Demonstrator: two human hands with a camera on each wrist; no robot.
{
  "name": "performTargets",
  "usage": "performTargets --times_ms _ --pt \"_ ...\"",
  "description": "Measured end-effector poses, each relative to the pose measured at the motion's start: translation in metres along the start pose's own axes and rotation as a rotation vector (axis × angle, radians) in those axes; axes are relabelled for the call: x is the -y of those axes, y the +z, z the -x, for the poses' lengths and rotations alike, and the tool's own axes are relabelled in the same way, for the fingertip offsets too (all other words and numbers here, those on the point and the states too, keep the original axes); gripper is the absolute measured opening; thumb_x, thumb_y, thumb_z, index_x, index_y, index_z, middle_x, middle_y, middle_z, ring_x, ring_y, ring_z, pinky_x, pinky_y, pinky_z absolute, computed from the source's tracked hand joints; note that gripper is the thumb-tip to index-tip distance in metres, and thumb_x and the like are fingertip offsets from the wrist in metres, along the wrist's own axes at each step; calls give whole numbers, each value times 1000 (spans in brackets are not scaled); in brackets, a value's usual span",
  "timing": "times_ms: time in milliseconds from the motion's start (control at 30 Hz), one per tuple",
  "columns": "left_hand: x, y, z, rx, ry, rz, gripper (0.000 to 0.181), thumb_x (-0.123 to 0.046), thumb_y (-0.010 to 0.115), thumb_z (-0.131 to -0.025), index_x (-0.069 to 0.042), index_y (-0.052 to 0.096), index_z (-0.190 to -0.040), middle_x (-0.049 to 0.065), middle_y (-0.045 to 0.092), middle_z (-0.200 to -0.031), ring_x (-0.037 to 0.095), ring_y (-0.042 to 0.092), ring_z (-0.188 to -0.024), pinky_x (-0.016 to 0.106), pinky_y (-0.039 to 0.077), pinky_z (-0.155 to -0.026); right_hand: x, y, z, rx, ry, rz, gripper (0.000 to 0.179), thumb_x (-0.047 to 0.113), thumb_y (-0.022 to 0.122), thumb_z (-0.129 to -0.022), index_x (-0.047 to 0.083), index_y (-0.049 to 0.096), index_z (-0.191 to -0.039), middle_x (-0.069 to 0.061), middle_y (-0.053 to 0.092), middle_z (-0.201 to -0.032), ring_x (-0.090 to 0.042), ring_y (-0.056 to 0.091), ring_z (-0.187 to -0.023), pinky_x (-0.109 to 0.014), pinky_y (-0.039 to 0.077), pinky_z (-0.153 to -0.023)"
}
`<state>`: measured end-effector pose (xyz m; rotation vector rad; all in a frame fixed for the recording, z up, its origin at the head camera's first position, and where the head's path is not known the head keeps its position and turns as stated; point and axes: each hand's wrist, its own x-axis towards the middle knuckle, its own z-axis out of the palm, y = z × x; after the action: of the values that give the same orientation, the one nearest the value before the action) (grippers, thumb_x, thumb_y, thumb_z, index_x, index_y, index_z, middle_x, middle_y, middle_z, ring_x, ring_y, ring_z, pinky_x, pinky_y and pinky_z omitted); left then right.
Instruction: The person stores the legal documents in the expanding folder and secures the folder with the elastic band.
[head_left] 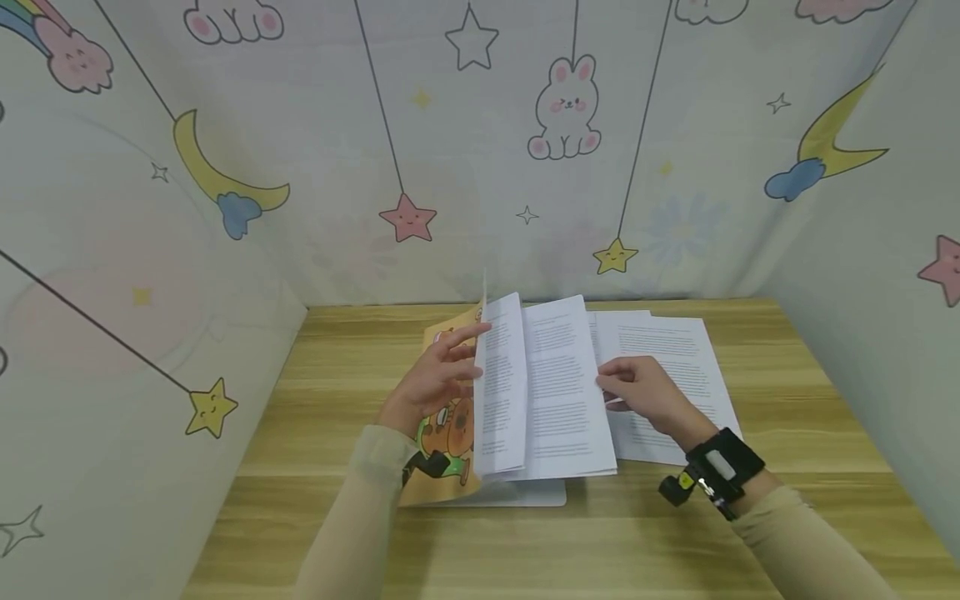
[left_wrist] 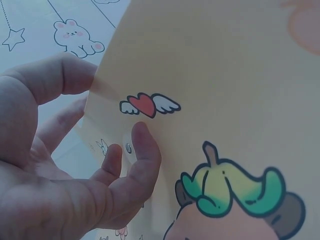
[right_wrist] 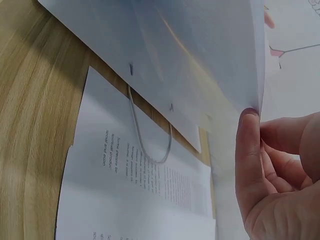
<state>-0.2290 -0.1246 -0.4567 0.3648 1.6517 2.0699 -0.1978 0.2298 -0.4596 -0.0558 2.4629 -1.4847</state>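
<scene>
In the head view, printed sheets of paper (head_left: 558,392) stand partly raised from an orange cartoon folder (head_left: 450,425) on the table. My left hand (head_left: 438,379) is at their left side, fingers reaching the sheets' edge. The left wrist view has its fingers on both sides of the orange cover (left_wrist: 225,100), holding it near the edge. My right hand (head_left: 645,392) pinches the right edge of the raised sheets between thumb and fingers. Seen from the right wrist, a thin pale U-shaped loop (right_wrist: 150,155) runs out from under the raised sheets.
More printed sheets (head_left: 675,358) lie flat on the wooden table (head_left: 637,533), right of the folder and partly under the raised ones. A pale flat edge (head_left: 517,494) shows below the folder. Curtains with cartoon prints (head_left: 480,150) enclose the table's back and sides.
</scene>
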Motion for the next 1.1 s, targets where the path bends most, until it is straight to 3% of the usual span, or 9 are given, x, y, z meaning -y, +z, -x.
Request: performTargets --times_ms 500,1100 --pt "1 0 0 0 -4 1 68 6 58 -97 -23 49 -157 34 38 -153 51 46 -131 44 57 -86 9 19 -10 -8 -32 -2 23 10 67 -101 -4 71 -119 -15 74 -100 -21 71 -83 -33 63 -75" --pt "0 2 -1 5 -4 0 68 8 56 -97 -19 46 -159 34 39 -153 50 47 -129 45 55 -86 22 41 -19 15 -10 -13 21 8 68 -100 -2 71 -118 -15 74 -95 -22 71 -83 -34 63 -76"
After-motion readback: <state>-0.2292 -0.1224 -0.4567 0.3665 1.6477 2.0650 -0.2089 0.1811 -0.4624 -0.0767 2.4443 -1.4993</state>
